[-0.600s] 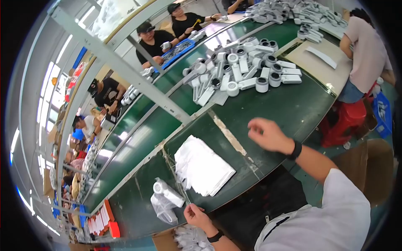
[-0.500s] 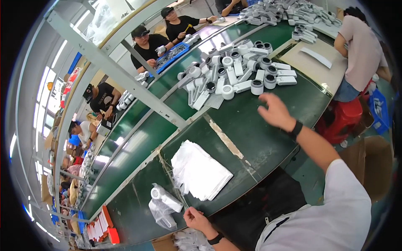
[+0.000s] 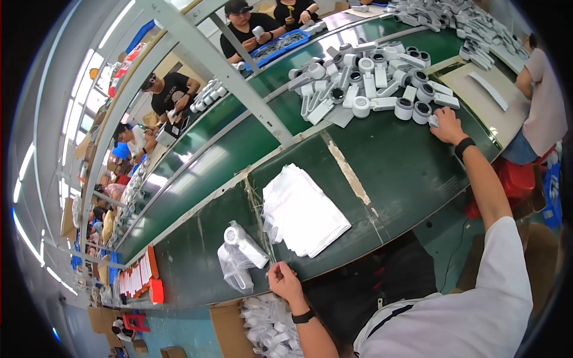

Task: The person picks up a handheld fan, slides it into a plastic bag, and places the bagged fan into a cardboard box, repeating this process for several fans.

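My green worktop is scuffed, a torn pale strip running across it. Near me lies a stack of thin white sheets; just left of it, a white device with clear plastic. Farther from me, white-and-grey devices sprawl in a heap.

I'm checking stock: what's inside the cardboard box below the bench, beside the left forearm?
The box holds a heap of white pieces, seemingly in clear plastic. Only the uppermost show; anything deeper is covered, and the left forearm seems to hide its right side.
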The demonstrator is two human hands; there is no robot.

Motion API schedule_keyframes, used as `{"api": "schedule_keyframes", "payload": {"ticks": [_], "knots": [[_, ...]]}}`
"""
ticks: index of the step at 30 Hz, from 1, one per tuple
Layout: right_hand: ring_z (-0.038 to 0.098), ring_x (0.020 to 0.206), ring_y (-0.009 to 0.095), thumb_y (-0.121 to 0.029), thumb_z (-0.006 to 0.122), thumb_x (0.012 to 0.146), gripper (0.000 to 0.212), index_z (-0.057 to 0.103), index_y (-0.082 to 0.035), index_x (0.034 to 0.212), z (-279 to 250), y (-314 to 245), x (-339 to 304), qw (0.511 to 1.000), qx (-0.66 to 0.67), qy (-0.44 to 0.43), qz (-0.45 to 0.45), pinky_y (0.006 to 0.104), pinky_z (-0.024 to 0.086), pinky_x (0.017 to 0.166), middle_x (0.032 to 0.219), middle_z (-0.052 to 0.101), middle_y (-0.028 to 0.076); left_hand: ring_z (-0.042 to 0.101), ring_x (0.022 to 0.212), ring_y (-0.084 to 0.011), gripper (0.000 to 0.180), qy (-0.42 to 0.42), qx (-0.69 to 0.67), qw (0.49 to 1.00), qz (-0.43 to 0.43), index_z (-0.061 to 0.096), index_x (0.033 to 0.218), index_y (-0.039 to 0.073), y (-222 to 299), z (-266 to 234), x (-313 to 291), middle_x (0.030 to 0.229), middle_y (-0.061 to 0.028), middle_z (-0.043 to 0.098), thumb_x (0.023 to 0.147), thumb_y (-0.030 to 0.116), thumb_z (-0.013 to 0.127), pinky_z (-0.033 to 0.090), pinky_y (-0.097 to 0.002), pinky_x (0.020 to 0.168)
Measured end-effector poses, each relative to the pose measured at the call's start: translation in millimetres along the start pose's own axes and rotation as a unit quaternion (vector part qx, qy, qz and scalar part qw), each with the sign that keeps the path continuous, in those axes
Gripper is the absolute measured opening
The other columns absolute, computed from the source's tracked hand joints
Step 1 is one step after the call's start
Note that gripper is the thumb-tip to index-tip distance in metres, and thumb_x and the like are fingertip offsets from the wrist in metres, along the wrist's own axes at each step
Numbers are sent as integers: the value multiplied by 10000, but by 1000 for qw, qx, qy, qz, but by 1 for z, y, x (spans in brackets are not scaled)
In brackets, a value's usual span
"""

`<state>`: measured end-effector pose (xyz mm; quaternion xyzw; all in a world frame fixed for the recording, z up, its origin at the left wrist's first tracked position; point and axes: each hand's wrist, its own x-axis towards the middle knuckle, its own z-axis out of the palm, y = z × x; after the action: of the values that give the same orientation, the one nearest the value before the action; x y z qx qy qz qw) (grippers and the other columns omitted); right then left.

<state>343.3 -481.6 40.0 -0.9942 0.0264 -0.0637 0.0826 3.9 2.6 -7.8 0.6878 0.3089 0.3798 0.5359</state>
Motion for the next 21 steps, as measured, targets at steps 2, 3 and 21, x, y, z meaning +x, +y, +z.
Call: {"api": "schedule_keyframes", "payload": {"ticks": [2, 3, 21], "knots": [[560, 1048, 376, -241, 685, 759, 462, 491, -48, 1131, 4, 8, -10, 995, 90, 4, -32, 463, 477, 858, 1130, 561, 187, 541, 588, -79, 117, -4, -6, 1000, -1, 594, 919, 4, 7, 6, -2, 747, -33, 597, 915, 119, 618, 444, -209, 479], [602, 952, 403, -241, 678, 773, 457, 495, -35, 1138, -3, -4, -23, 991, 128, 26, -35, 464, 487, 821, 1004, 629, 193, 543, 607, -75, 116, -7, -7, 1000, 0, 594, 923, 14, 10, 5, -3, 761, -25, 591, 915, 126, 623, 442, -203, 483], [656, 677, 200, -127, 606, 909, 388, 448, -18, 1246, -38, -149, -211, 475, 800, -365, -16, 330, 567, 549, 903, 586, 72, 568, 846, -324, 144, -202, 428, 837, 274, 693, 907, 100, 61, 97, 29, 886, -86, 637, 813, 208, 679, 454, -441, 731]]}}
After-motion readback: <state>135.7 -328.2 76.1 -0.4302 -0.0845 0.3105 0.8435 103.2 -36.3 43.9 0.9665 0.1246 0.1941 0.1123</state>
